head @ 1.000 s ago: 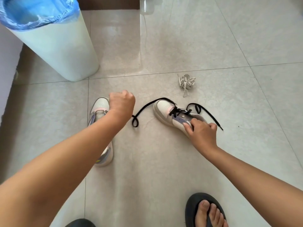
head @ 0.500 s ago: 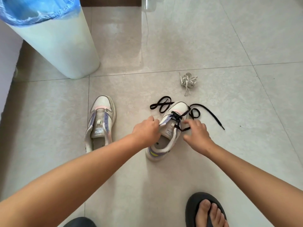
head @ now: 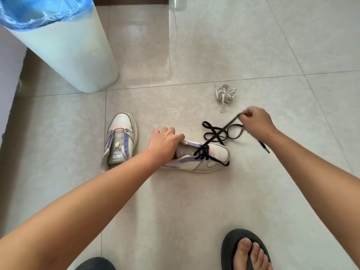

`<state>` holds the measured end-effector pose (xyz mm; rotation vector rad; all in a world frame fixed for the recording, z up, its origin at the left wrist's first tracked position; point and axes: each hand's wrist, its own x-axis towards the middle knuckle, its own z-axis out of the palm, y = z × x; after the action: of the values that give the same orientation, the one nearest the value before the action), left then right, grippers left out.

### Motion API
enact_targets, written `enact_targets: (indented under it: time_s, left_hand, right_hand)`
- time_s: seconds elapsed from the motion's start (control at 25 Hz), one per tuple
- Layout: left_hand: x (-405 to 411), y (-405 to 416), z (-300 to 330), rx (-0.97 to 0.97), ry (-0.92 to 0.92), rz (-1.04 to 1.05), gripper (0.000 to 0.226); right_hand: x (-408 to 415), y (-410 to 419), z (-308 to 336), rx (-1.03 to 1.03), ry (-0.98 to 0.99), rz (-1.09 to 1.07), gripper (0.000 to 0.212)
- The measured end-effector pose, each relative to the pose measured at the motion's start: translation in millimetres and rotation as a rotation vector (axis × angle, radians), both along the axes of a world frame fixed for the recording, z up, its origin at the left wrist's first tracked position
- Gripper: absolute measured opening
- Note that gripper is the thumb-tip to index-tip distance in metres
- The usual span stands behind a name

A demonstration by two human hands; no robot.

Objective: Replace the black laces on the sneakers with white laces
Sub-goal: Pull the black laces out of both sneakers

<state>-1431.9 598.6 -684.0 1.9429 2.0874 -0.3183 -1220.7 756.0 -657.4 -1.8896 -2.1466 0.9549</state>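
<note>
While left hand (head: 163, 142) steadies sneaker (head: 202, 157), right hand (head: 255, 123) pinches black lace (head: 215, 136)

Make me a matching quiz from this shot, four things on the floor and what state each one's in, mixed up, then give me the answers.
Things:
1. sneaker on its side
2. upright sneaker
3. white laces
4. bin

States:
A. bundled, untouched on the floor tile
B. lined with a blue bag
C. no lace in it
D. held by the left hand while the right hand pulls its black lace

Pairs: 1-D, 2-C, 3-A, 4-B
</note>
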Motion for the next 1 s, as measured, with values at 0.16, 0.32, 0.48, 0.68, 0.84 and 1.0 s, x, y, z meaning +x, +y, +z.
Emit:
enact_targets:
  time_s: [0.16,0.32,0.48,0.68,0.84,1.0]
  left_hand:
    - [1.8,-0.9,-4.8,0.060,-0.016,0.007,0.049]
    - [8.3,-15.2,-8.4,0.586,-0.029,0.029,0.014]
    - [25.8,-45.8,-20.3,0.581,0.004,-0.122,0.033]
    - [26.6,-43.3,-31.2,0.557,-0.045,-0.113,0.030]
    - [26.9,-40.5,-33.8,0.524,-0.116,-0.106,0.025]
    - [25.4,-35.0,-33.1,0.548,-0.182,-0.064,0.027]
  right_hand:
    - [-61.5,0.8,34.5,0.094,0.355,0.077,0.012]
    - [-55.2,-52.4,16.1,0.017,0.176,0.350,0.017]
    - [-27.8,-112.6,-15.5,-0.029,-0.103,0.702,0.020]
    - [-27.9,-117.9,-35.4,0.449,0.030,0.735,0.023]
    - [-25.0,-109.3,-45.5,0.720,-0.096,0.945,0.025]
    - [-28.5,-110.5,-49.0,0.665,-0.113,0.909,0.028]
